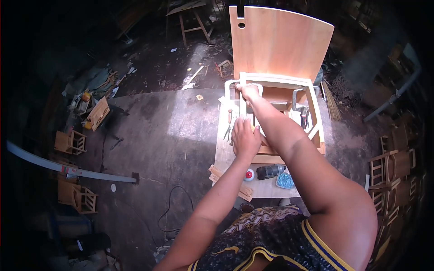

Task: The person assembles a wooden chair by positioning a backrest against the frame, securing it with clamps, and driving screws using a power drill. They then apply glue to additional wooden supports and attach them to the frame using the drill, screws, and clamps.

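A wooden chair frame (320, 131) lies on a low work table (222, 149), its broad curved panel (282, 43) standing up at the far side. My right hand (250, 93) is closed at the frame's far left corner, beside a metal clamp (228, 90); what its fingers hold is hidden. Nearer to me, my left hand (246, 139) rests with fingers stretched over the frame's left side. A pair of pliers (228, 129) lies just left of it. Another clamp (304, 110) is at the frame's right side.
On the table's near part are a red-capped bottle (249, 175), a dark bottle (271, 171), a tub of blue pieces (285, 181) and wood strips (244, 193). Small chairs (398, 167) stand at right, others (81, 198) at left. A cable (169, 205) lies on the floor.
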A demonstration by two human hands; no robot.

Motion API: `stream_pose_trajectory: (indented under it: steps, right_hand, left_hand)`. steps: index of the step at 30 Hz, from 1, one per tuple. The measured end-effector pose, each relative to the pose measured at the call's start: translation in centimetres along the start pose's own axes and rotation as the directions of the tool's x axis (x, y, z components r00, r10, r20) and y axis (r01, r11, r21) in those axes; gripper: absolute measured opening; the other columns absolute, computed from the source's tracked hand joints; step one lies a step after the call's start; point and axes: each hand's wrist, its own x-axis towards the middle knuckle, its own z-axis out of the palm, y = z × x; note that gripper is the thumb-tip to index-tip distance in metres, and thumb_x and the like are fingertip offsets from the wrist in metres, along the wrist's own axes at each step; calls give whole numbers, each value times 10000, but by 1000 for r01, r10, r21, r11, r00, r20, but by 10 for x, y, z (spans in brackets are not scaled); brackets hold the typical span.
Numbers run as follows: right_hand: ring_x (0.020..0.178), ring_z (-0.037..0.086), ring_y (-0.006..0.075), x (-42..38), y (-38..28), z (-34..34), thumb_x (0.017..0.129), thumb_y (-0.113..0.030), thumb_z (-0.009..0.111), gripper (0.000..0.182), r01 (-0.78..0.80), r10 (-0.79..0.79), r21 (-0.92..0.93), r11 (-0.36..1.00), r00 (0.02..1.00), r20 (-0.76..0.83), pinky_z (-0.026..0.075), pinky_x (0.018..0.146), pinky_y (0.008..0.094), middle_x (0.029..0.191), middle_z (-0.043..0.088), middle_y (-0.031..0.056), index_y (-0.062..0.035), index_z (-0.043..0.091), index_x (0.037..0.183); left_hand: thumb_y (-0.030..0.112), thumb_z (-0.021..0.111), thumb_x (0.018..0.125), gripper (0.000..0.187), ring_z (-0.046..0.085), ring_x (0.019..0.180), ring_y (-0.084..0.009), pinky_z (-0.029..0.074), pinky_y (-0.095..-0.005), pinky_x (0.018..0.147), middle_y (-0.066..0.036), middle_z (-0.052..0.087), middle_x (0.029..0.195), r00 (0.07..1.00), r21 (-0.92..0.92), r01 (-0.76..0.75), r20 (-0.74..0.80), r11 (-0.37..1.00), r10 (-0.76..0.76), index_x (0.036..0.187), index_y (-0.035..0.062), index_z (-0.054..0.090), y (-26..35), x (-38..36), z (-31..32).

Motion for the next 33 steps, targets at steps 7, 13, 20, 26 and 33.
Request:
stream_pose_trajectory:
  steps: [7,13,20,26,33]
  right_hand:
    - [820,651,220,34,35,9,747,-111,762,215,138,-167,-163,977,968,-185,501,785,340,904,698,140,2,692,916]
    - [868,626,185,3,28,3,730,-26,723,401,267,-252,98,959,957,-143,509,771,308,983,659,112,-4,585,1106]
    - [1053,602,236,-14,4,4,739,-80,651,711,115,-138,-196,974,985,-106,489,872,323,1177,587,225,-14,316,1362]
    - [1111,578,234,-21,22,-11,788,-112,648,676,421,-419,409,810,902,-100,451,929,289,1172,592,188,27,315,1360]
    - [1147,553,256,-39,-6,-12,824,-53,600,619,303,-311,276,912,950,-14,453,949,330,1230,557,199,1,303,1364]
  left_hand:
    - [149,555,841,437,381,1273,-394,287,-494,1057,-229,436,1330,1000,-82,-8,-2,997,8,1254,34,470,1,0,-4]
    - [129,552,829,412,375,1278,-385,275,-491,1062,-223,446,1320,999,-45,-32,-25,998,31,1222,32,476,2,-2,-2]
    - [101,562,800,384,403,1252,-358,286,-464,1057,-184,483,1264,995,19,-33,-95,999,35,1174,47,491,4,-5,2]
    - [99,578,782,390,453,1192,-355,334,-450,1020,-169,523,1198,989,96,-62,-125,993,74,1159,54,490,8,-6,9]
    - [97,590,792,388,461,1179,-368,334,-458,1020,-192,523,1213,991,192,8,-136,981,19,1161,33,488,15,-4,14]
